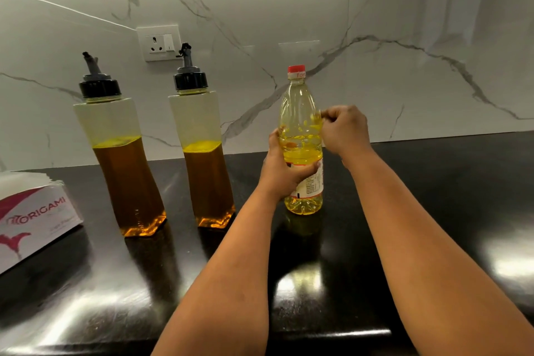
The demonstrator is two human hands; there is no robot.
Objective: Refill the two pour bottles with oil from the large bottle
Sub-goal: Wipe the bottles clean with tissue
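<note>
The large oil bottle (300, 113), clear with a red cap and pale yellow oil, stands upright on the black counter (404, 225). My left hand (284, 173) grips it around the label, low on its left side. My right hand (344, 131) is at the bottle's upper right side, its curled fingertips against the plastic. Left of it stand two tall pour bottles with black spout caps, one at the far left (124, 159) and one nearer the middle (206, 162). Each is roughly half full of amber oil, and both caps are on.
A white and pink tissue box (34, 217) lies at the counter's left edge. A wall socket (158, 43) sits on the marble backsplash behind the pour bottles. The counter's front edge runs along the bottom of the view.
</note>
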